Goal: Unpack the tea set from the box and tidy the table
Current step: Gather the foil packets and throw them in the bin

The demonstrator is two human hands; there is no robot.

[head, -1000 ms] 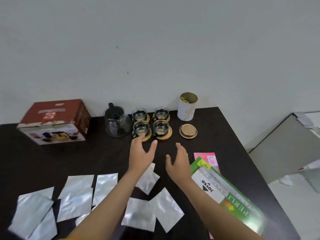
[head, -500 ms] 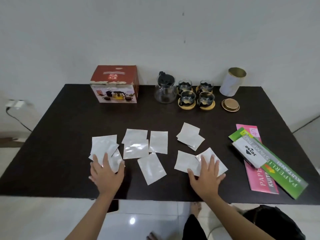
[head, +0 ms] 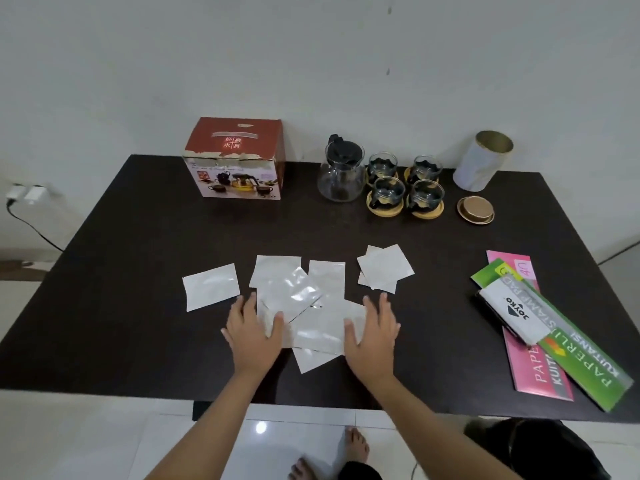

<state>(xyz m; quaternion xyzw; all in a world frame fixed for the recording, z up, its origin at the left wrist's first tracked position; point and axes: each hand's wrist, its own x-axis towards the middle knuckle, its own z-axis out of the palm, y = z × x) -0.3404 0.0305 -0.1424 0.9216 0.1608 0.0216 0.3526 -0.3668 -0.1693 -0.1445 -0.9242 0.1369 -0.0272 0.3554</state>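
Several silver foil pouches (head: 304,306) lie bunched in a loose pile at the middle of the dark table (head: 121,244). My left hand (head: 252,332) rests flat against the pile's left side, and my right hand (head: 372,332) against its right side, fingers spread, holding nothing. One pouch (head: 210,286) lies apart on the left, and two more (head: 384,268) at the upper right. At the back stand the red tea-set box (head: 235,159), a glass teapot (head: 341,174) and several glass cups on wooden coasters (head: 403,194).
An open white tin (head: 483,161) stands at the back right, its gold lid (head: 475,210) in front of it. Pink and green paper pads with a white stamp-pad box (head: 519,310) lie at the right edge. My bare feet show on the tiled floor below.
Both hands have slid inward across the table, sweeping the scattered pouches together into a central pile. The view has also shifted a little closer.
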